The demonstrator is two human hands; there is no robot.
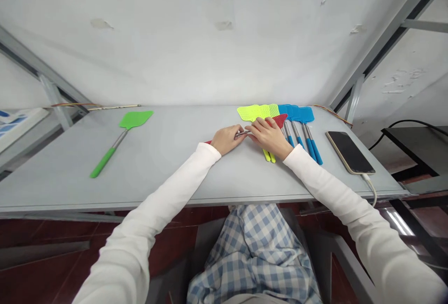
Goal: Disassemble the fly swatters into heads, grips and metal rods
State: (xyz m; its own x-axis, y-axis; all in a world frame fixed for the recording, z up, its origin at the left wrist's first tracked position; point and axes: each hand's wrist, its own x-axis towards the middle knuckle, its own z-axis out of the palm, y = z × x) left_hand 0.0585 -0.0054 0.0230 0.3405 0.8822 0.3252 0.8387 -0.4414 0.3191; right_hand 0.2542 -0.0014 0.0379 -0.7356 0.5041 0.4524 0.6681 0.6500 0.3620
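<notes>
Gripping 1 red swatter (280,119): both hands (249,137); grey table (175,154), white wall (210,38).

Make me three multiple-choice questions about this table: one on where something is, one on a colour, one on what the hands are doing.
1. Where does the green fly swatter lie?
A. alone at the table's left
B. among the blue ones
C. on the phone

2. What colour is the fly swatter held by both hands?
A. red
B. black
C. white

3. What state is the phone in?
A. screen dark, cable plugged in
C. held in the right hand
B. screen lit

Answers:
1 A, it lies apart from the others.
2 A, the left hand and right hand grip the red fly swatter.
3 A, a white cable runs from it.
</notes>
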